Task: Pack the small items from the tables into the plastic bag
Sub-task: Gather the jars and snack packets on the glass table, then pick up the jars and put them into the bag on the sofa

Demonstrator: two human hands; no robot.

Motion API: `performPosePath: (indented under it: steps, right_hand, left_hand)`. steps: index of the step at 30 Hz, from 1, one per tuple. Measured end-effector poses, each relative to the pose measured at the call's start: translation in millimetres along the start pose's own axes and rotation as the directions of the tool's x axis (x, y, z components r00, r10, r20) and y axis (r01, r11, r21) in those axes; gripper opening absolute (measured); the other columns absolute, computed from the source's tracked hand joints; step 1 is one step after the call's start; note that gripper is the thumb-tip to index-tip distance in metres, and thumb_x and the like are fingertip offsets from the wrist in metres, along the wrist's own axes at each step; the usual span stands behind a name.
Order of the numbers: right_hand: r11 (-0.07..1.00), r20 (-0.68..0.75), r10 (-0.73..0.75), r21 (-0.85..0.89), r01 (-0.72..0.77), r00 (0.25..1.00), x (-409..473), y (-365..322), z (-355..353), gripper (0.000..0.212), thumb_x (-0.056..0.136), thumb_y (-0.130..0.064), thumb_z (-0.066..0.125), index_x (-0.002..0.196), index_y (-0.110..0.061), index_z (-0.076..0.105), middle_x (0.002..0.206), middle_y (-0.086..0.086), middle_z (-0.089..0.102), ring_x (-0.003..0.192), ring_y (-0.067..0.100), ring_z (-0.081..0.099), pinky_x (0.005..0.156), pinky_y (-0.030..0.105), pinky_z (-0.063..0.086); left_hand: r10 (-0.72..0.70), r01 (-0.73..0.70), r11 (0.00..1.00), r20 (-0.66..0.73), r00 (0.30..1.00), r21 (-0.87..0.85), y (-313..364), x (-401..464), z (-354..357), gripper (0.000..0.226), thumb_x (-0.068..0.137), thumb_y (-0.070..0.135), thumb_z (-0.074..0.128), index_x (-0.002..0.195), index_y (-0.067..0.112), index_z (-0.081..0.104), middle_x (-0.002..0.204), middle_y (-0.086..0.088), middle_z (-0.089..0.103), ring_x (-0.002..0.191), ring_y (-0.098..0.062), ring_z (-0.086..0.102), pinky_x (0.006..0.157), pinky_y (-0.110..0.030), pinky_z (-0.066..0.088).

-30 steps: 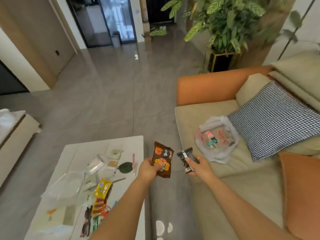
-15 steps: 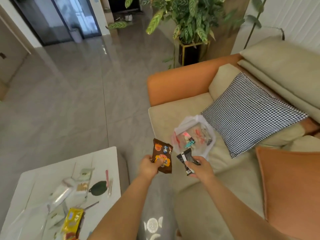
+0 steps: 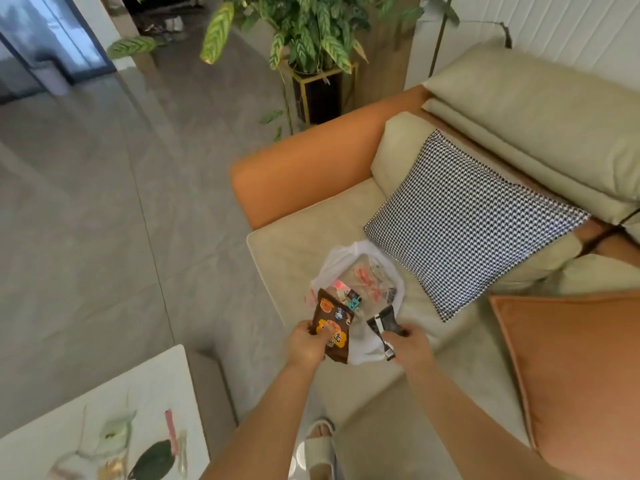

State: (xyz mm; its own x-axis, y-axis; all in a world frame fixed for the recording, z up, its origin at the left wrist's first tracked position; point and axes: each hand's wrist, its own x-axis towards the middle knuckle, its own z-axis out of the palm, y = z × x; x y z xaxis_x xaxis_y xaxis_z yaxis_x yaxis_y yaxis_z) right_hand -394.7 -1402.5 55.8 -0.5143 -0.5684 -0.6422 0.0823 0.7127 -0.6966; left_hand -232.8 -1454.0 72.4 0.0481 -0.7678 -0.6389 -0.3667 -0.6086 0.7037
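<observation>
A clear white plastic bag (image 3: pixel 334 263) lies open on the beige sofa seat, with several small colourful items inside it. My left hand (image 3: pixel 306 344) grips a brown snack packet (image 3: pixel 330 323) with orange patches, its top over the bag's near-left rim. My right hand (image 3: pixel 408 346) holds a small black packet (image 3: pixel 384 323) with a white stripe at the bag's near-right rim. Both packets hang just above the bag's opening.
The white table (image 3: pixel 104 403) at the lower left carries a dark green leaf shape (image 3: pixel 152 460), a pink stick (image 3: pixel 171 431) and pale wrappers. A checked cushion (image 3: pixel 464 230) and an orange cushion (image 3: pixel 571 372) lie on the sofa. A potted plant (image 3: pixel 311 39) stands behind the orange armrest (image 3: pixel 304 171).
My view has swung right, away from the table and toward the sofa. Both hands have carried their packets forward until they are over the bag.
</observation>
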Motion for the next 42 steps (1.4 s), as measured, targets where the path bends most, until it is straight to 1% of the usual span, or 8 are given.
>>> performPosePath:
  steps: [6, 9, 14, 18, 21, 24, 34, 42]
  right_hand:
    - [0.995, -0.081, 0.011, -0.095, -0.019, 0.997, 52.1, -20.9, 12.2, 0.017, 0.088, -0.027, 0.060, 0.091, -0.010, 0.059, 0.082, 0.011, 0.066, 0.076, 0.030, 0.062, 0.077, 0.042, 0.054]
    - [0.987, -0.079, 0.043, -0.150, -0.054, 0.996, 82.4, -27.8, 24.5, 0.022, 0.090, -0.020, 0.056, 0.106, -0.005, 0.060, 0.091, 0.014, 0.068, 0.085, 0.031, 0.063, 0.081, 0.043, 0.053]
    - [0.987, -0.083, 0.091, -0.125, -0.101, 0.992, 122.8, -37.1, 41.3, 0.032, 0.090, -0.008, 0.049, 0.122, -0.006, 0.054, 0.107, 0.019, 0.066, 0.098, 0.036, 0.063, 0.087, 0.049, 0.052]
    - [0.992, -0.032, 0.095, -0.075, -0.097, 0.995, 144.7, -42.8, 45.7, 0.044, 0.091, -0.004, 0.047, 0.134, -0.008, 0.046, 0.120, 0.014, 0.062, 0.110, 0.034, 0.058, 0.097, 0.049, 0.047]
    - [0.989, -0.016, 0.083, -0.125, -0.084, 0.996, 148.0, -45.6, 46.3, 0.039, 0.090, -0.009, 0.051, 0.129, -0.009, 0.051, 0.106, 0.006, 0.064, 0.104, 0.031, 0.060, 0.094, 0.047, 0.050]
    - [0.982, -0.019, 0.064, -0.178, -0.067, 0.998, 142.9, -45.6, 44.5, 0.032, 0.086, -0.013, 0.057, 0.119, -0.011, 0.057, 0.085, -0.002, 0.061, 0.092, 0.026, 0.061, 0.085, 0.038, 0.052]
    - [0.879, 0.153, -0.080, -0.456, 0.142, 0.985, 82.3, -33.5, 16.0, 0.038, 0.091, -0.015, 0.055, 0.128, -0.010, 0.051, 0.125, 0.008, 0.060, 0.114, 0.023, 0.057, 0.096, 0.032, 0.045]
    - [0.645, 0.345, -0.165, -0.671, 0.366, 0.924, -0.4, -5.3, -6.1, 0.039, 0.092, -0.028, 0.050, 0.129, -0.016, 0.048, 0.128, 0.005, 0.056, 0.118, 0.022, 0.052, 0.097, 0.032, 0.044]
  left_hand:
    - [-0.030, 0.016, 0.989, 0.095, 0.995, 0.148, 25.1, 70.8, 27.6, 0.037, 0.088, 0.026, 0.064, 0.117, 0.005, 0.056, 0.110, -0.015, 0.066, 0.087, -0.031, 0.067, 0.061, -0.034, 0.056]
    - [-0.018, -0.011, 0.977, 0.134, 0.991, 0.211, 34.5, 105.5, 39.2, 0.039, 0.088, 0.026, 0.062, 0.123, 0.012, 0.055, 0.103, -0.006, 0.064, 0.084, -0.025, 0.065, 0.057, -0.030, 0.056]
    - [-0.020, -0.028, 0.944, 0.141, 0.990, 0.328, 47.7, 155.7, 59.1, 0.019, 0.088, 0.022, 0.058, 0.106, 0.014, 0.060, 0.100, -0.012, 0.069, 0.095, -0.032, 0.067, 0.088, -0.044, 0.054]
    - [0.014, -0.074, 0.906, 0.143, 0.990, 0.417, 55.4, 176.1, 65.6, 0.024, 0.089, 0.029, 0.057, 0.109, 0.015, 0.058, 0.092, -0.007, 0.067, 0.088, -0.029, 0.068, 0.080, -0.037, 0.055]
    - [0.023, -0.096, 0.868, 0.153, 0.988, 0.488, 55.4, 179.6, 66.3, 0.036, 0.089, 0.031, 0.057, 0.121, 0.014, 0.053, 0.107, -0.006, 0.065, 0.087, -0.022, 0.062, 0.076, -0.032, 0.052]
    - [0.019, -0.105, 0.852, 0.169, 0.985, 0.513, 52.3, 174.8, 68.4, 0.039, 0.088, 0.027, 0.059, 0.125, 0.016, 0.054, 0.102, -0.003, 0.064, 0.088, -0.021, 0.062, 0.090, -0.037, 0.051]
    - [0.004, -0.095, 0.887, 0.199, 0.980, 0.452, 36.2, 97.3, 49.3, 0.028, 0.084, 0.028, 0.063, 0.109, 0.014, 0.065, 0.113, -0.006, 0.067, 0.105, -0.024, 0.061, 0.087, -0.028, 0.047]
    - [0.085, -0.121, 0.724, 0.086, 0.993, 0.679, -6.2, -9.9, 9.2, 0.037, 0.088, 0.042, 0.053, 0.119, 0.022, 0.057, 0.122, 0.000, 0.060, 0.112, -0.018, 0.057, 0.089, -0.026, 0.044]
